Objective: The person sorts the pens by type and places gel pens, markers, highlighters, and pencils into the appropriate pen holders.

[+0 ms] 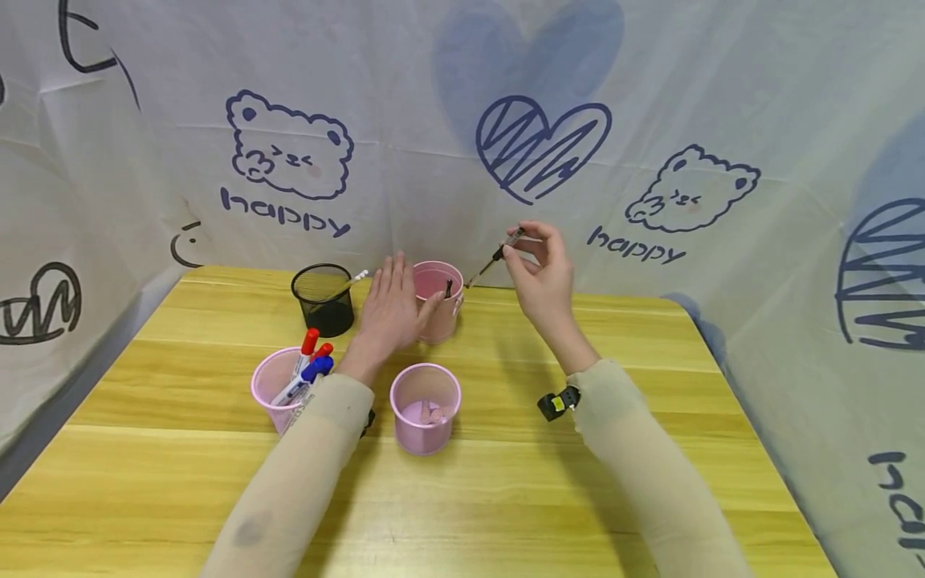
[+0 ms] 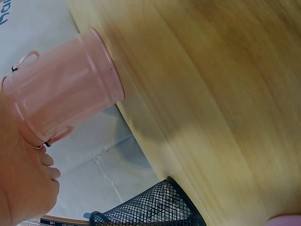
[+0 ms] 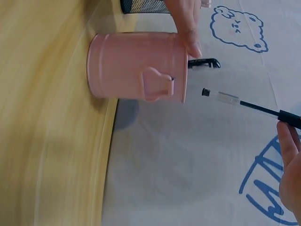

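Observation:
My right hand (image 1: 545,277) pinches a black gel pen (image 3: 235,100) with a clear barrel. The pen slants, its black end pointing toward the mouth of a pink metal bucket (image 1: 437,321) without touching it. The left hand (image 1: 390,309) rests against the bucket's left side with straight fingers, its thumb at the rim. A black pen clip (image 3: 204,62) sticks out of the bucket beside that thumb. In the right wrist view the bucket's side shows a small handle (image 3: 157,84).
Left of the bucket stands a black mesh holder (image 1: 331,317) with a pencil (image 1: 347,287). Nearer are a pink cup (image 1: 263,377) with red- and blue-capped markers (image 1: 316,368), partly behind the left sleeve, and another pink cup (image 1: 425,437) with small pinkish things inside. A printed cloth (image 1: 419,177) hangs behind the table.

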Demonstrator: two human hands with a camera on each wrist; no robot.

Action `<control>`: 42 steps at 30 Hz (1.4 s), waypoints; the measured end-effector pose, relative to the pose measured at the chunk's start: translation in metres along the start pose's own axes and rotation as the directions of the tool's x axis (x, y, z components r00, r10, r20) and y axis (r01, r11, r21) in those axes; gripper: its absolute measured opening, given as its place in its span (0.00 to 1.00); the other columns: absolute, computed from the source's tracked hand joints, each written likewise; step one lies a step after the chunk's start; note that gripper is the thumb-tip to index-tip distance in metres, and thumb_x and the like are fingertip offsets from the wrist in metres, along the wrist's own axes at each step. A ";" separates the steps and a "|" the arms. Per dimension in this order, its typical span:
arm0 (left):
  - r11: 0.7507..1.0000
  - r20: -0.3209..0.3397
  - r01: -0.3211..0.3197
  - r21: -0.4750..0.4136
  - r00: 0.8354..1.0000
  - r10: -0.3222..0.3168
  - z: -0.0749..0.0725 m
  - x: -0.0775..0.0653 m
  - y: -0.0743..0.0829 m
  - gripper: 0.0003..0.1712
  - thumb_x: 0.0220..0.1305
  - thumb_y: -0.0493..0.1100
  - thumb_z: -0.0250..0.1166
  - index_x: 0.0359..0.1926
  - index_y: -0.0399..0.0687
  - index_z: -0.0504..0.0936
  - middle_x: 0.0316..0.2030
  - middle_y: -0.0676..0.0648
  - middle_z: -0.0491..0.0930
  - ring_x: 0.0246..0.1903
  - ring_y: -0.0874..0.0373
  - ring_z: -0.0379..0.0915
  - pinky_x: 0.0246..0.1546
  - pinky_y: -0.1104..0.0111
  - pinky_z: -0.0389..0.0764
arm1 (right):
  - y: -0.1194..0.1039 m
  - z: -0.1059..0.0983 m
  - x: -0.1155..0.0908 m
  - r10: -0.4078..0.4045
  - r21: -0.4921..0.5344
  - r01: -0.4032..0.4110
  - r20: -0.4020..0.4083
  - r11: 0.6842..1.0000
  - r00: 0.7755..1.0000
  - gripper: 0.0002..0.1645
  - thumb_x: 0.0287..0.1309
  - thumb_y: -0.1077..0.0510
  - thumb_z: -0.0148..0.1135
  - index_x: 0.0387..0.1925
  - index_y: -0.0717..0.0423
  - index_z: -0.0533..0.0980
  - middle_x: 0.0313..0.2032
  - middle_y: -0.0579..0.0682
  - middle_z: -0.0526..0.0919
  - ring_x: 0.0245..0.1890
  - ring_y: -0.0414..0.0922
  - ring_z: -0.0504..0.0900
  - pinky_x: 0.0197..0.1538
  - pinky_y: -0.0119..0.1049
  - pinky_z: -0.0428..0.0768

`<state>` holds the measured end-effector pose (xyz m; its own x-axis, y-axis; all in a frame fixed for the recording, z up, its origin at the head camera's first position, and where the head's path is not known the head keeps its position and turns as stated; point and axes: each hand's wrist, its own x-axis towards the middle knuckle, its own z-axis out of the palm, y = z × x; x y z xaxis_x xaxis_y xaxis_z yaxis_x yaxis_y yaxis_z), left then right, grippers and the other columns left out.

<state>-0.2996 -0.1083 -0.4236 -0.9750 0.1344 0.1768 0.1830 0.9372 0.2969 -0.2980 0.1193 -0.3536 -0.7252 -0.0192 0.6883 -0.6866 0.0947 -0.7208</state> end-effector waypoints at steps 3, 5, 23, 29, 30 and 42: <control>1.000 0.005 0.003 -0.005 1.000 -0.003 0.000 -0.001 0.000 0.53 0.79 0.71 0.39 0.81 0.31 0.45 0.82 0.34 0.35 0.82 0.39 0.30 0.81 0.52 0.33 | 0.001 0.008 0.001 -0.017 0.012 0.017 0.010 1.000 1.000 0.22 0.66 0.75 0.62 0.59 0.71 0.70 0.52 0.65 0.81 0.50 0.54 0.84 0.51 0.34 0.87; 1.000 0.004 0.004 -0.007 1.000 -0.004 0.000 -0.001 0.000 0.53 0.79 0.71 0.40 0.81 0.31 0.45 0.82 0.34 0.35 0.82 0.39 0.31 0.81 0.52 0.33 | 0.003 0.012 0.001 -0.025 0.011 0.025 0.021 1.000 0.999 0.22 0.66 0.75 0.63 0.59 0.72 0.70 0.52 0.66 0.81 0.50 0.56 0.85 0.51 0.35 0.87; 1.000 0.002 0.002 -0.001 1.000 -0.002 -0.001 0.000 -0.001 0.54 0.78 0.71 0.39 0.81 0.31 0.45 0.82 0.33 0.36 0.82 0.39 0.30 0.81 0.51 0.34 | 0.035 0.038 -0.013 -0.019 0.004 0.019 0.090 1.000 0.996 0.19 0.63 0.78 0.62 0.55 0.75 0.73 0.49 0.70 0.81 0.50 0.68 0.85 0.53 0.41 0.87; 1.000 -0.006 0.000 0.009 1.000 0.000 0.000 0.001 -0.001 0.53 0.79 0.71 0.39 0.81 0.30 0.47 0.82 0.33 0.37 0.82 0.39 0.31 0.81 0.50 0.38 | 0.045 0.046 -0.020 0.006 0.024 -0.008 0.116 1.000 0.993 0.18 0.62 0.80 0.61 0.54 0.81 0.72 0.49 0.77 0.80 0.50 0.73 0.83 0.54 0.59 0.85; 1.000 -0.007 0.000 0.007 1.000 0.000 -0.001 0.001 -0.001 0.53 0.78 0.71 0.39 0.81 0.30 0.47 0.82 0.33 0.37 0.82 0.39 0.31 0.82 0.50 0.37 | 0.047 0.047 -0.021 0.011 0.019 -0.013 0.123 1.000 0.992 0.18 0.62 0.80 0.61 0.54 0.81 0.72 0.49 0.77 0.80 0.50 0.73 0.83 0.54 0.59 0.85; 1.000 -0.013 -0.012 0.012 1.000 0.012 -0.001 0.000 -0.001 0.52 0.79 0.70 0.41 0.80 0.29 0.48 0.82 0.32 0.38 0.82 0.38 0.32 0.81 0.51 0.36 | 0.059 0.049 -0.032 0.059 -0.139 -0.029 0.218 0.990 0.974 0.11 0.66 0.72 0.65 0.50 0.71 0.82 0.48 0.65 0.86 0.51 0.58 0.87 0.55 0.33 0.85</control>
<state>-0.2997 -0.1096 -0.4225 -0.9711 0.1416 0.1922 0.1930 0.9394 0.2832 -0.3180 0.0767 -0.4225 -0.7580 -0.2304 0.6102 -0.6518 0.2322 -0.7220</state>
